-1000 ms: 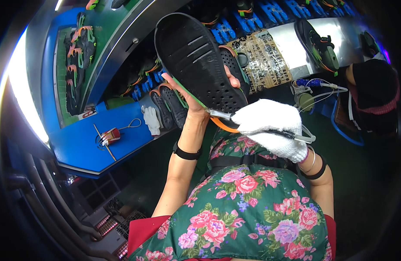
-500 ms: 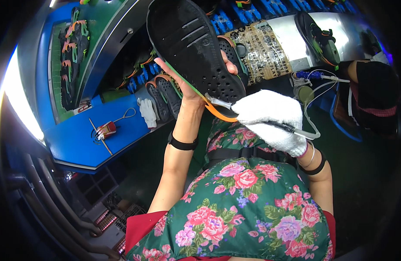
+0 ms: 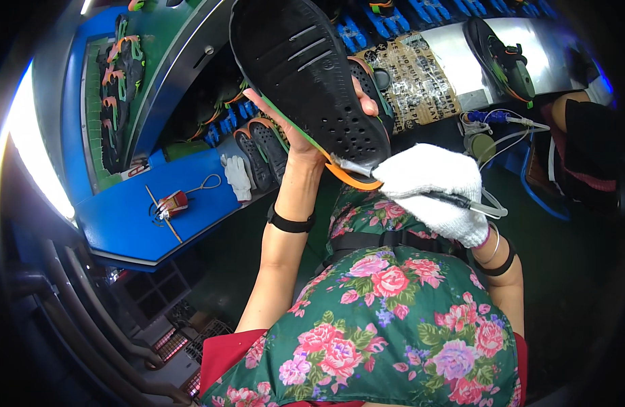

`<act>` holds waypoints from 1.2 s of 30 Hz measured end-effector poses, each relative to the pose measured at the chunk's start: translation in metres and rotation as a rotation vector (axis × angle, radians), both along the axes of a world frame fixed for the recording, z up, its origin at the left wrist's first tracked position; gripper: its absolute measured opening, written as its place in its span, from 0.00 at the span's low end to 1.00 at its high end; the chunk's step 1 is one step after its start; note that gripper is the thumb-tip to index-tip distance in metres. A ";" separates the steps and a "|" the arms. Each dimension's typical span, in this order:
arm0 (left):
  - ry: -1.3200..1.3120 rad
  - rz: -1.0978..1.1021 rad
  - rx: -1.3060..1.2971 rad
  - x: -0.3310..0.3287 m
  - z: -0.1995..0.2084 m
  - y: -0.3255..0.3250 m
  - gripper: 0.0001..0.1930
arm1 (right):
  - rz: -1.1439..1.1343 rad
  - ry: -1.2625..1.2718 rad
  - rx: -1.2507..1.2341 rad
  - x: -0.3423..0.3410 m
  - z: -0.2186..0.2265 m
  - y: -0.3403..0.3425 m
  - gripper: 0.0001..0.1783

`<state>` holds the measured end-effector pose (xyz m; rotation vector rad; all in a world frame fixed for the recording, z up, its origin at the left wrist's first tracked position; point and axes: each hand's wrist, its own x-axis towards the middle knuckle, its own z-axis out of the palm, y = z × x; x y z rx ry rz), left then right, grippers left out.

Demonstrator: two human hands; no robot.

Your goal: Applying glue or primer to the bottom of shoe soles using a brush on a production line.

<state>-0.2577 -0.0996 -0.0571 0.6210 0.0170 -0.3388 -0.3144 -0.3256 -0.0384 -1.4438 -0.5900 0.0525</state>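
A black, orange-strapped shoe tilts sole-up, a slim metal-tipped tool at its heel edge.

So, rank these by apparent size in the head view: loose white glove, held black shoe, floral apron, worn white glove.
1. Floral apron
2. Held black shoe
3. Worn white glove
4. Loose white glove

Two hands, one held sole, one tool, two black armbands

The shoe lies in the left hand, the right hand at its near end. To the left, a table bears a stick, a glove by its right edge. Beyond, cardboard lies on a bench, left of another shoe.
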 end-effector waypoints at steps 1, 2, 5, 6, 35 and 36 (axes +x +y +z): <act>-0.053 -0.036 -0.014 0.003 -0.003 0.002 0.64 | 0.016 0.040 0.032 -0.001 0.000 -0.001 0.06; -0.106 -0.073 -0.028 0.005 -0.004 0.003 0.64 | 0.016 0.038 0.032 -0.002 -0.001 -0.002 0.06; -0.112 -0.071 0.024 0.008 -0.005 0.002 0.64 | -0.040 0.021 0.000 -0.001 -0.002 -0.003 0.07; -0.114 -0.072 0.025 0.007 -0.006 0.002 0.64 | -0.023 0.001 -0.001 -0.002 0.001 -0.003 0.07; -0.179 -0.119 -0.090 0.020 -0.025 -0.010 0.63 | -0.224 0.323 0.230 -0.015 -0.007 -0.009 0.07; -0.178 -0.119 -0.090 0.021 -0.024 -0.010 0.63 | -0.241 0.295 0.183 -0.013 -0.012 -0.011 0.07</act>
